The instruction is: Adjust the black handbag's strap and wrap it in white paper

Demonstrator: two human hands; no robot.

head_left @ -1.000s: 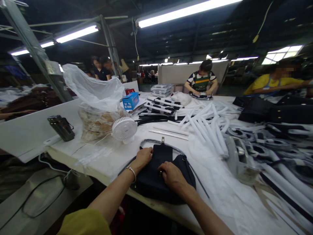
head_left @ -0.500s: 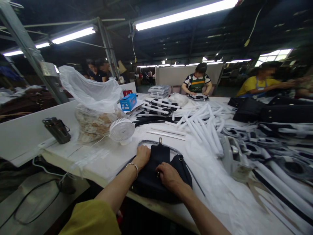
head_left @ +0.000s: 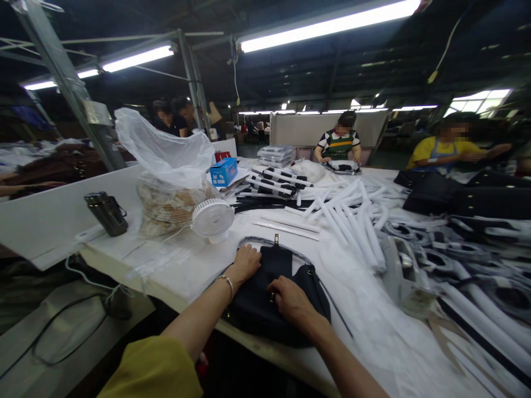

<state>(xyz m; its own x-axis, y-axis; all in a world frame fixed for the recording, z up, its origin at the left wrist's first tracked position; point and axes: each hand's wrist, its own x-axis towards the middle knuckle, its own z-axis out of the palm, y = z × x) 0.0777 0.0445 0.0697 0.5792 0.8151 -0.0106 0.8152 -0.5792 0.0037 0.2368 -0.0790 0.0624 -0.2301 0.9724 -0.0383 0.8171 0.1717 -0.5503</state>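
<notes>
A black handbag lies on the white-covered table in front of me, its flap extended away from me. A small metal fitting stands at the flap's far end, and a dark strap curves down along the right side. My left hand grips the bag's far left part beside the flap, fingers bent. On the bag's front, my right hand has its fingers curled and pinched at a small metal clasp; the fingertips are partly hidden.
A white fan, a plastic bag of brown pieces and a dark flask stand left. White tubes pile up beyond. At right are a tape dispenser and wrapped coils. Co-workers sit across the table.
The view has shifted slightly, so the scene sits a little farther right. My left fingers look slightly more spread; both hands stay on the bag in nearly the same places.
</notes>
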